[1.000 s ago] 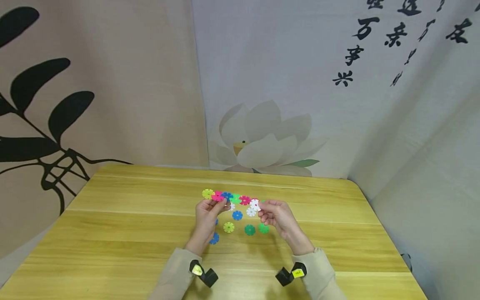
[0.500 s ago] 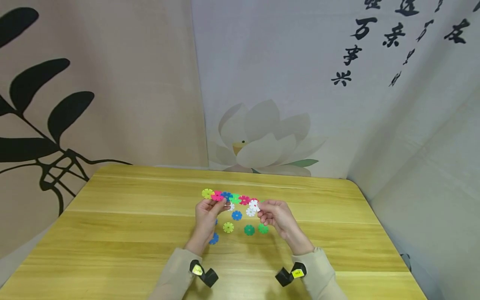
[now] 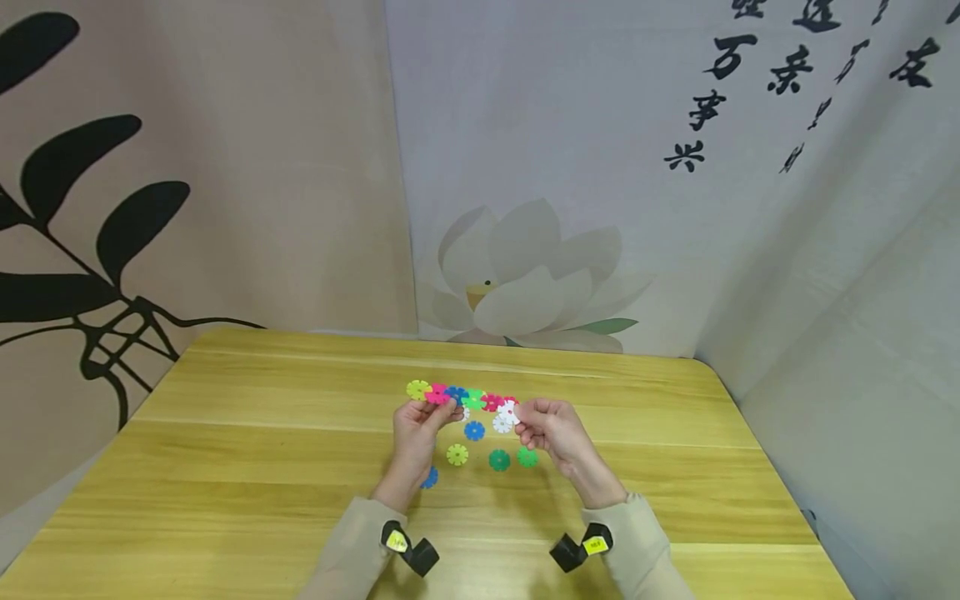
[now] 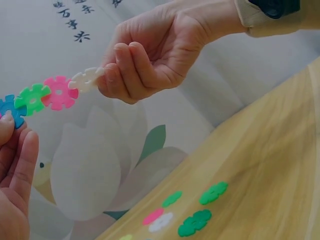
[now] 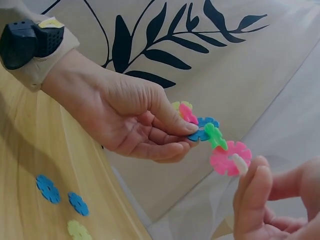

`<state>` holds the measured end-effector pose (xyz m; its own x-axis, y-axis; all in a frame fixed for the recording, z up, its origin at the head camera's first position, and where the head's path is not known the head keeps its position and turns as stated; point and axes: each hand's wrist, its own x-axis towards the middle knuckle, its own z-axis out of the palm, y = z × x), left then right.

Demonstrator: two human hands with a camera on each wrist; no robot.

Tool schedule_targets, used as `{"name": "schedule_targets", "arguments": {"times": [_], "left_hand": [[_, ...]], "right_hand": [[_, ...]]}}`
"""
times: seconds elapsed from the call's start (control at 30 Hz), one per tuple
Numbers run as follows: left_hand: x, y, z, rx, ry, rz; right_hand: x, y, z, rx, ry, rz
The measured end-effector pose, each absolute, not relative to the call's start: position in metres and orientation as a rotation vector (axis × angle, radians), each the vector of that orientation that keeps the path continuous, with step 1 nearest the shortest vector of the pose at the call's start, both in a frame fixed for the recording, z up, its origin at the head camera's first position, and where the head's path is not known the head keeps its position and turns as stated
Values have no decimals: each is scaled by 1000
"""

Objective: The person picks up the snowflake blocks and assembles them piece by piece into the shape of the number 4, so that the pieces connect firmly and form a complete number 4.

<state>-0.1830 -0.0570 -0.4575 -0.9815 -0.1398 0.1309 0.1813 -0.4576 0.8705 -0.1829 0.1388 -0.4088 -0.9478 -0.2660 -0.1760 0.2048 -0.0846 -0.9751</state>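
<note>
A chain of interlocking flower-shaped discs hangs above the table: a yellow disc (image 3: 417, 390), then pink, blue, green and pink. My left hand (image 3: 414, 440) pinches the chain at the blue disc (image 5: 202, 134) between thumb and fingers. At the chain's right end, my right hand (image 3: 558, 432) pinches a white disc (image 4: 86, 80) between thumb and forefinger. That white disc meets the edge of the end pink disc (image 5: 231, 158), at an angle to it. How deep their slots engage cannot be told.
Loose discs lie on the wooden table (image 3: 262, 467) beneath the hands, among them a blue disc (image 3: 474, 431), a yellow-green disc (image 3: 457, 454) and a dark green disc (image 3: 499, 460). A printed cloth backdrop (image 3: 315, 167) rises behind the table's far edge.
My left hand and the chain have shifted slightly right, toward the white disc. The right hand has hardly moved and keeps its pinch.
</note>
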Motion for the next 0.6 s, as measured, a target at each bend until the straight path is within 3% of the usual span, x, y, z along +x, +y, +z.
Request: {"name": "schedule_targets", "arguments": {"times": [0.6], "left_hand": [[-183, -58, -452, -142, -1574, -2465]], "right_hand": [[-179, 137, -416, -17, 1870, -2095]]}}
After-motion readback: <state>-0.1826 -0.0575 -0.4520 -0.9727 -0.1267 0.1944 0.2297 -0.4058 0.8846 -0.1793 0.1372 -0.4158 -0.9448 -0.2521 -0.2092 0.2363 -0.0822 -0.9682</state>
